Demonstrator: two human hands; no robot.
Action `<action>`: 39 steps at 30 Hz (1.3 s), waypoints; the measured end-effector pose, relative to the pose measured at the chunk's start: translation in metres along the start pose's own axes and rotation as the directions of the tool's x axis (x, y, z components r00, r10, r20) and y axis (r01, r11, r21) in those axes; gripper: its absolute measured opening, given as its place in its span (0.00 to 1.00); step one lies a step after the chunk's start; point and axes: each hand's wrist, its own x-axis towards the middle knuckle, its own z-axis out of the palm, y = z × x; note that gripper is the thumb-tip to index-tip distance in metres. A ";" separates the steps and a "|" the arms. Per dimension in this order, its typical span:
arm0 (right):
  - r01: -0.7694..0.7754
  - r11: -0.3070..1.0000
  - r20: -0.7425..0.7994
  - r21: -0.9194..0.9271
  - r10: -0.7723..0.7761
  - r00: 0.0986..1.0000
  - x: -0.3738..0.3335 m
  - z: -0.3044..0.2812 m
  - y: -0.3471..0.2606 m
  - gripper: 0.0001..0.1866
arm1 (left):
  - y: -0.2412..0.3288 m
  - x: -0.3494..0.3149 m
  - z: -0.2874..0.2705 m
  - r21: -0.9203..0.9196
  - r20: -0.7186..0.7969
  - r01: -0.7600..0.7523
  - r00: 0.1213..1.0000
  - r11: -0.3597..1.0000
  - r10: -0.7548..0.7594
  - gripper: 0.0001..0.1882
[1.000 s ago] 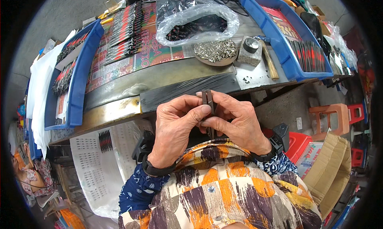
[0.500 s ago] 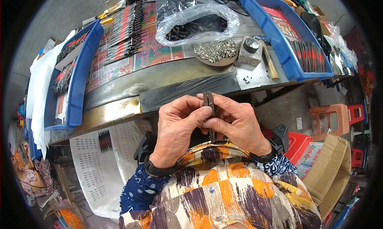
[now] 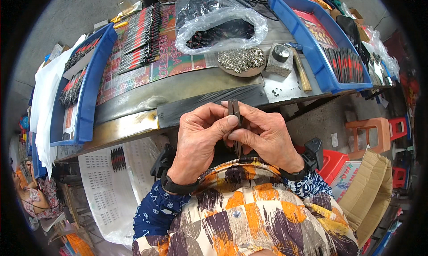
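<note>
In front of my body, above my lap, a dark, narrow two-part metal piece (image 3: 233, 108) stands upright between my hands. Its upper end shows two flat strips side by side; the lower end tapers toward a point. My left hand (image 3: 198, 135) pinches it from the left, thumb across its front. From the other side my right hand (image 3: 263, 133) grips it too, thumb and fingertips closed just below the left thumb. Fingers hide its middle part, and its exact kind is unclear.
A bowl of small silver metal pieces (image 3: 241, 61) sits near the table edge, beside a stone block (image 3: 280, 67) and a hammer (image 3: 302, 71). Behind stands a plastic bag (image 3: 220, 26) of black parts. Blue trays (image 3: 84, 126) (image 3: 330, 81) flank red-and-black tools (image 3: 141, 37). A white basket (image 3: 100, 193) stands below.
The dark metal piece has risen and turned slightly, so its upper end stands a little higher. Both hands keep their hold with only small shifts.
</note>
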 end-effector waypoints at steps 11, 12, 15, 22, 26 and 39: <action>0.100 0.992 0.013 -0.072 -0.099 0.995 0.031 -0.011 -0.027 0.27 | 0.032 0.025 0.010 0.049 0.062 -0.146 0.988 0.988 0.143 0.05; 0.117 0.990 0.004 -0.073 -0.117 0.993 0.036 -0.011 -0.031 0.27 | 0.038 0.029 0.012 0.025 0.090 -0.181 0.980 0.983 0.178 0.05; 0.201 0.978 -0.003 -0.059 -0.202 0.979 0.051 -0.014 -0.041 0.26 | 0.055 0.039 0.018 0.108 0.087 -0.236 0.970 0.966 0.227 0.05; 0.353 0.930 -0.011 -0.099 -0.356 0.934 0.079 -0.022 -0.059 0.24 | 0.083 0.062 0.025 0.116 0.197 -0.368 0.919 0.923 0.341 0.07; 0.376 0.918 -0.034 -0.123 -0.383 0.923 0.089 -0.023 -0.066 0.24 | 0.092 0.071 0.027 0.180 0.178 -0.405 0.910 0.896 0.376 0.09; 0.423 0.901 -0.026 -0.100 -0.427 0.904 0.100 -0.026 -0.065 0.24 | 0.098 0.082 0.028 0.184 0.197 -0.429 0.897 0.884 0.395 0.09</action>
